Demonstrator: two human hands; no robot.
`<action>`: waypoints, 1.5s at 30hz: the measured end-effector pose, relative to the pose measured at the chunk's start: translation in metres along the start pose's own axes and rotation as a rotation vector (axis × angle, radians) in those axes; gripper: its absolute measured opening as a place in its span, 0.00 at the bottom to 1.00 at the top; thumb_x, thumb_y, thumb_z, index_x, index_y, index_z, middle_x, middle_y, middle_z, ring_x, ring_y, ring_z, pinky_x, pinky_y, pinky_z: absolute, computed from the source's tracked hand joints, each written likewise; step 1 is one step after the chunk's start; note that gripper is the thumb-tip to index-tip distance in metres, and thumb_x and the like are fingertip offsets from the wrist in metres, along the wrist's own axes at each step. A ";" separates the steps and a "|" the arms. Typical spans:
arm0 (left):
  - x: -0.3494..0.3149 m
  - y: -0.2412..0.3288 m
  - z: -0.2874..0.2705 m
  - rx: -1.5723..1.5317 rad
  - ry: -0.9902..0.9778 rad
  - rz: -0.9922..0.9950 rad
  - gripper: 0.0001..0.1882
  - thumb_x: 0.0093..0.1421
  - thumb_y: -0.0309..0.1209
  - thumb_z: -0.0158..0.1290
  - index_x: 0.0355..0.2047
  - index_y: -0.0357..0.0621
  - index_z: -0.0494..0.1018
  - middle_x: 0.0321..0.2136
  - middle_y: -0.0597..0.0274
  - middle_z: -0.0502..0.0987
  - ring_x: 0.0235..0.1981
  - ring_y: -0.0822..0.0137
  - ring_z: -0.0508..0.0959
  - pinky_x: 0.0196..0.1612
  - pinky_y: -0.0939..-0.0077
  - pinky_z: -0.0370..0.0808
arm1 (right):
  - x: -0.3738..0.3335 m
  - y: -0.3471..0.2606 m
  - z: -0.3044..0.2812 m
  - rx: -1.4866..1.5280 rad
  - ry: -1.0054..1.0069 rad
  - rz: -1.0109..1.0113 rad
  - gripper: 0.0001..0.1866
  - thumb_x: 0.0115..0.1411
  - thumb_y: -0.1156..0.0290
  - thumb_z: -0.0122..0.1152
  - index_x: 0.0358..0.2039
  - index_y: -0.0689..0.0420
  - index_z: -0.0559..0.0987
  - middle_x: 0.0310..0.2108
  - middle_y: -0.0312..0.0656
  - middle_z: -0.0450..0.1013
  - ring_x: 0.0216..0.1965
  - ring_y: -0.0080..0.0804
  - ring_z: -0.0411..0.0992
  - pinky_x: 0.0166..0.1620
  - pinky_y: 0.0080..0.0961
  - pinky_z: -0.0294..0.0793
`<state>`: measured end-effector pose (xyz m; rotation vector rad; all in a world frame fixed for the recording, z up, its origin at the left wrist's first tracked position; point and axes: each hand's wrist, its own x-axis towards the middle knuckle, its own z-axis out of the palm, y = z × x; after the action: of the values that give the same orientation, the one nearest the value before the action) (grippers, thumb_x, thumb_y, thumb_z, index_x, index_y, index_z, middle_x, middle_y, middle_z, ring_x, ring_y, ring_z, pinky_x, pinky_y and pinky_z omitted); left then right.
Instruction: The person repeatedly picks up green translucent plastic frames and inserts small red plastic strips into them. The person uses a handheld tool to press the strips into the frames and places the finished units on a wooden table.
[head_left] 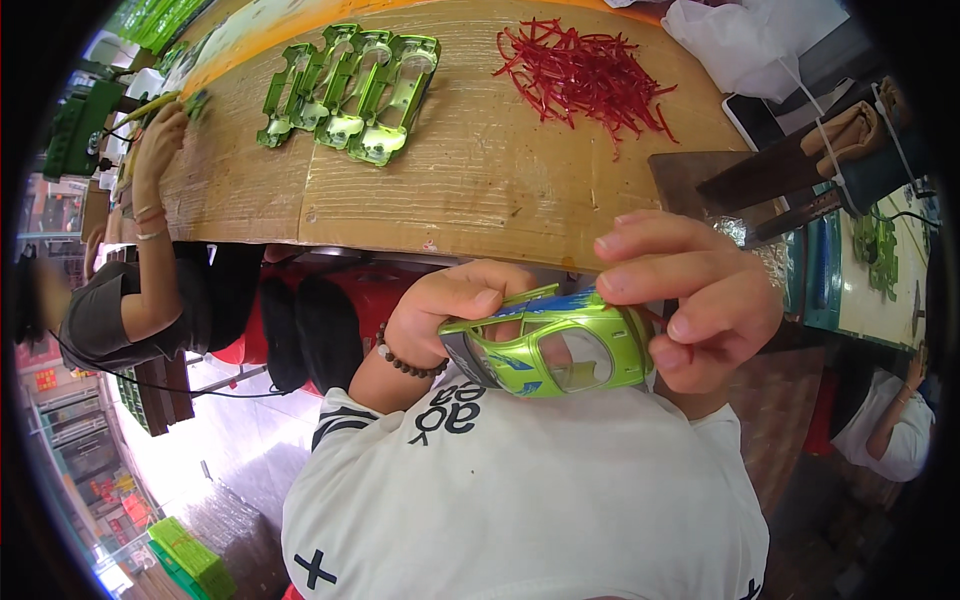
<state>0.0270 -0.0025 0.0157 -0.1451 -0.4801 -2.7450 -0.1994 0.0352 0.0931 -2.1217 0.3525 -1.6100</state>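
A shiny lime-green toy car body shell (pixel 580 345) with blue markings and window openings is held tilted in front of my chest. My left hand (pixel 445 305), with a beaded bracelet at the wrist, grips one end, its thumb along the shell's upper side. At the other end is my right hand (pixel 700 300), one fingertip against the shell and the other fingers bent. Bits of a thin red plastic strip (pixel 652 316) show between those fingers and the shell; most of it is hidden.
Several green car shells (pixel 350 90) lie in a row on the wooden table (pixel 470 190). Beyond my right hand is a heap of red strips (pixel 585 75). A dark machine part (pixel 770 175) and white bag (pixel 755 40) are at right. Co-workers' arms (pixel 155 240) show at both sides.
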 end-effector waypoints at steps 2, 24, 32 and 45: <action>-0.002 0.000 -0.003 -0.014 -0.002 0.000 0.21 0.55 0.38 0.50 0.33 0.24 0.70 0.29 0.43 0.75 0.28 0.56 0.75 0.31 0.62 0.70 | -0.004 -0.003 -0.009 0.044 -0.129 0.038 0.15 0.52 0.77 0.55 0.40 0.59 0.66 0.41 0.59 0.71 0.45 0.55 0.69 0.50 0.51 0.64; 0.004 0.011 0.054 1.030 0.269 0.212 0.13 0.58 0.30 0.48 0.36 0.29 0.71 0.42 0.45 0.73 0.42 0.63 0.74 0.45 0.72 0.67 | 0.003 -0.023 0.005 -0.820 0.081 0.110 0.15 0.36 0.85 0.63 0.30 0.64 0.78 0.29 0.44 0.76 0.26 0.39 0.73 0.29 0.28 0.73; 0.011 0.006 0.046 1.324 0.309 0.404 0.12 0.58 0.32 0.49 0.32 0.31 0.71 0.44 0.41 0.72 0.41 0.58 0.76 0.44 0.71 0.70 | -0.005 -0.014 0.019 -0.829 0.267 0.289 0.19 0.37 0.86 0.62 0.35 0.63 0.79 0.27 0.44 0.75 0.25 0.35 0.73 0.28 0.23 0.73; 0.010 0.010 0.039 1.564 0.194 0.521 0.13 0.55 0.33 0.52 0.32 0.32 0.72 0.45 0.36 0.70 0.36 0.53 0.77 0.39 0.71 0.73 | -0.012 -0.001 0.023 -0.597 0.330 0.180 0.16 0.41 0.84 0.63 0.35 0.66 0.78 0.34 0.51 0.74 0.34 0.39 0.75 0.35 0.24 0.76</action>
<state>0.0228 -0.0011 0.0570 0.3332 -1.9309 -1.2693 -0.1806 0.0465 0.0783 -2.1207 1.2270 -1.9105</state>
